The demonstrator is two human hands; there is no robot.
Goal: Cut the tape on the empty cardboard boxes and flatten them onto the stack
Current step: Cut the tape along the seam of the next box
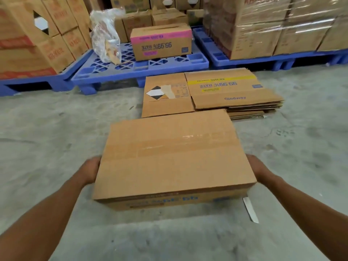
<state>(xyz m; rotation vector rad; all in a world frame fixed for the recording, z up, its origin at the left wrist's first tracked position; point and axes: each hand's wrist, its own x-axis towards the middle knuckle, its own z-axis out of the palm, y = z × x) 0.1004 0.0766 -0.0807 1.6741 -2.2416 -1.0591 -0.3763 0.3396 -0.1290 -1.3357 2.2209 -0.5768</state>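
Observation:
A closed brown cardboard box (173, 157) with clear tape along its top seam is held low over the concrete floor. My left hand (92, 170) holds its left side and my right hand (259, 169) its right side. The fingers of both hands are hidden behind the box. Just beyond it lies the stack of flattened boxes (235, 91), its top sheet printed with blue text and a yellow band. A bare knife blade (250, 210) lies on the floor by the box's near right corner.
Blue plastic pallets (131, 66) run across the far side. One carries a pink-banded box (162, 42) and a clear plastic bag (105, 34). Stacked cartons (37, 34) stand at the left and shrink-wrapped cartons (282, 25) at the right. Bare concrete floor (56, 125) surrounds me.

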